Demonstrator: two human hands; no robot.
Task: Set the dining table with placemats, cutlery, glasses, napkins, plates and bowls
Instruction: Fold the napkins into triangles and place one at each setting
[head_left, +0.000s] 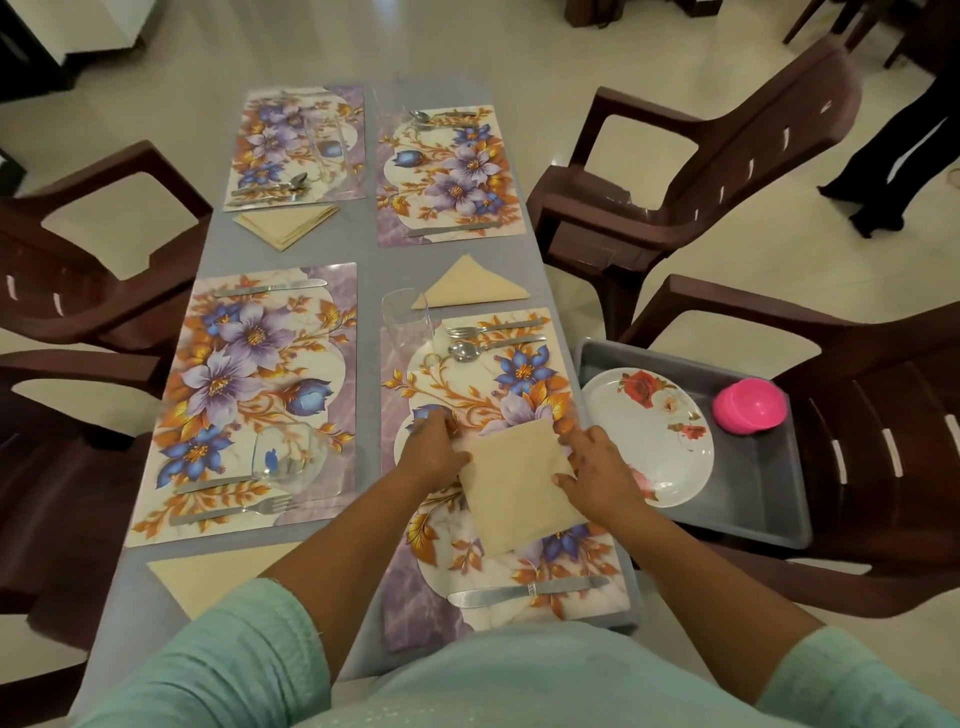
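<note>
A beige napkin (514, 491) folded square lies over the near right floral placemat (498, 395). My left hand (434, 449) grips its left edge and my right hand (597, 470) pinches its right edge. That placemat carries a fork (493, 328), a spoon (488, 349) and a knife (524, 592), with a glass (405, 322) at its far left corner. The near left placemat (249, 400) has a tilted glass (285, 457), knife and fork. Three triangular folded napkins (470, 286) lie on the table. White flowered plates (649, 431) and pink bowls (748, 405) sit in a grey tray (763, 499).
The grey tray rests on a brown plastic chair (883, 415) to the right. More brown chairs (701, 171) stand on both sides of the grey table (363, 249). Two far placemats (452, 176) hold cutlery and glasses. A person's legs (893, 156) stand at the far right.
</note>
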